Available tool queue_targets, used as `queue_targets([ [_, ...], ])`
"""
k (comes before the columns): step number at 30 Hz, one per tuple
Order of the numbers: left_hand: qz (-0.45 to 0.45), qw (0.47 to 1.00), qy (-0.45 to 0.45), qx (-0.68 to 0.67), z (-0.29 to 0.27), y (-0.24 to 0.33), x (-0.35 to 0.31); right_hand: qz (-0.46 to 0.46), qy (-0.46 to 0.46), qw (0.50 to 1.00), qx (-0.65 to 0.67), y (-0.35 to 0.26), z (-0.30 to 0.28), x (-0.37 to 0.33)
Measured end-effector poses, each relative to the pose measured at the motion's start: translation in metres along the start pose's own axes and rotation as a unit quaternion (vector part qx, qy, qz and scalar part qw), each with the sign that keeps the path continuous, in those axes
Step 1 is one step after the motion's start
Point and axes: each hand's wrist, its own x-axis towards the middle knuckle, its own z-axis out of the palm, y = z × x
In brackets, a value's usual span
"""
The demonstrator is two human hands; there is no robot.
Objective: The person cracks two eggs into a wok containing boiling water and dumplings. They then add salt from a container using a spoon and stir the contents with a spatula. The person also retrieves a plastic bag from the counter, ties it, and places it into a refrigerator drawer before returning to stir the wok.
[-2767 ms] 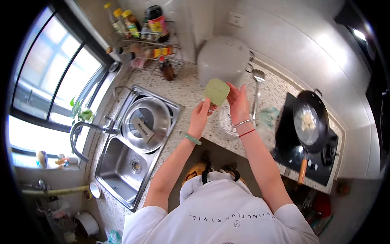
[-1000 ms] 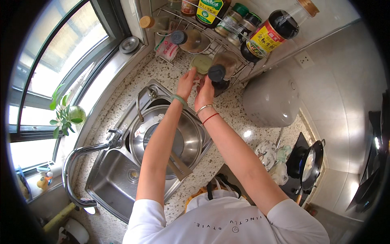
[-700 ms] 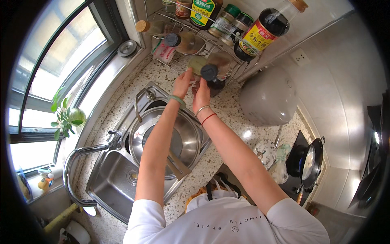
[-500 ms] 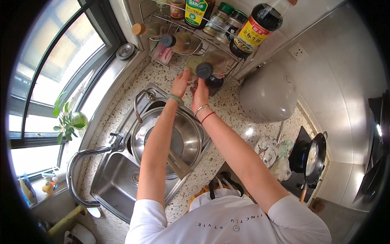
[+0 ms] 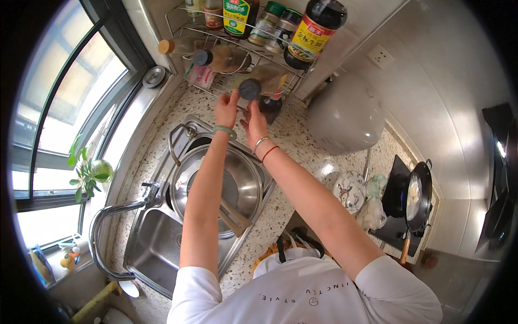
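Left hand (image 5: 226,110) and right hand (image 5: 255,125) reach the wire rack (image 5: 225,39) (can't tell either grip) — likely shelving the green lid (image 5: 239,81) — next calls for dodging the dark-capped bottle (image 5: 263,82)

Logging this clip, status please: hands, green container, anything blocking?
Left hand and right hand at wire rack, grips unclear. Green container mostly hidden. Dark-capped jar overlaps it in view.

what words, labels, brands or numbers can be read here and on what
I won't copy wording, but print stands on:
White shirt: dark lettering, partly legible.
Large dark bottle: red and yellow label, legible.
Smaller dark bottle: green and yellow label, legible.
Green-lidded jar: too small to read.
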Motion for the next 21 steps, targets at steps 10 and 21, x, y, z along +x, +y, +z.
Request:
queue_targets([
  [10, -0.094, 0.908, 0.025, -0.408, -0.014, 0.020, -0.114, 0.026, -0.074, 0.989, 0.128, -0.002, -0.030, -0.051],
  [21, -0.091, 0.847, -0.011, -0.524, 0.065, 0.068, -0.217, -0.041, -0.035, 0.961, 0.271, -0.062, -0.093, -0.125],
])
